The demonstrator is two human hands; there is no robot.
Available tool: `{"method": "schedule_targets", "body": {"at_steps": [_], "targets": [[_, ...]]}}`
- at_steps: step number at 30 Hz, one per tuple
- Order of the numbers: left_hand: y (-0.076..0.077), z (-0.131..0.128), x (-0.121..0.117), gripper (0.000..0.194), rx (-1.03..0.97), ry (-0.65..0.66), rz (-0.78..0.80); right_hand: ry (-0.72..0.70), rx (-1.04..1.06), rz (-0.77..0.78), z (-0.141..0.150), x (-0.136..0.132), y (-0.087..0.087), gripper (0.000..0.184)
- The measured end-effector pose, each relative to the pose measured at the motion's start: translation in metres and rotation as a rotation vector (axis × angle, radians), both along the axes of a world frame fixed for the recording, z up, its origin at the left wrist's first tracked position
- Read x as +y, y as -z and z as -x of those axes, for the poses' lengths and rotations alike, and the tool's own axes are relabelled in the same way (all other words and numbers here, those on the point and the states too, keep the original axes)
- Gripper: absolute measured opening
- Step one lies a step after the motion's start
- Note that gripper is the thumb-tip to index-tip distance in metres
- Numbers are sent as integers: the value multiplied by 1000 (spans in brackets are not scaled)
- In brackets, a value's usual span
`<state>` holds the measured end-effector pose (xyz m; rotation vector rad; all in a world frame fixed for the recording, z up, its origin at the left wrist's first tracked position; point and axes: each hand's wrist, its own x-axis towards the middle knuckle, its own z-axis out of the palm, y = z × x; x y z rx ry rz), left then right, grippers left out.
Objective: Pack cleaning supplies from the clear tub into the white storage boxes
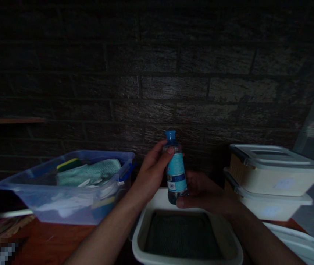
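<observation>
A clear bottle (177,165) with a light blue label and a blue cap is held upright, slightly tilted, in front of the brick wall. My left hand (157,162) wraps round its upper part, thumb across the front. Around the lower part curls my right hand (201,193), its thumb at the base and its fingers partly hidden behind the bottle. Below both hands stands a white tub (187,259) with something dark and flat lying in it.
At left, a translucent blue bin (63,209) holds a green cloth (93,172), a yellow-and-green sponge (68,165) and other items. Two lidded white boxes (273,180) are stacked at right. A loose white lid (300,241) lies before them on the wooden table (54,239).
</observation>
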<state>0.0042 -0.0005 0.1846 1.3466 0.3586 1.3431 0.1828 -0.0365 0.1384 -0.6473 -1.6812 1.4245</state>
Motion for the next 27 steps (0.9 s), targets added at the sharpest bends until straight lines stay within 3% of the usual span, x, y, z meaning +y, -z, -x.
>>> {"method": "schedule_targets", "body": {"at_steps": [5,9,18,27], "targets": [[-4,-2,-7,36,-102,133,79,-49,-75,34,-6,-5,-4,39],[-7,-1,-12,32,-141,173,95,-33,-72,77,-7,-5,-6,42],[-10,0,-11,30,-112,85,140,10,-79,40,-5,2,0,36],[-8,1,-12,30,-72,136,114,-48,-80,131,-7,-5,-2,52]]}}
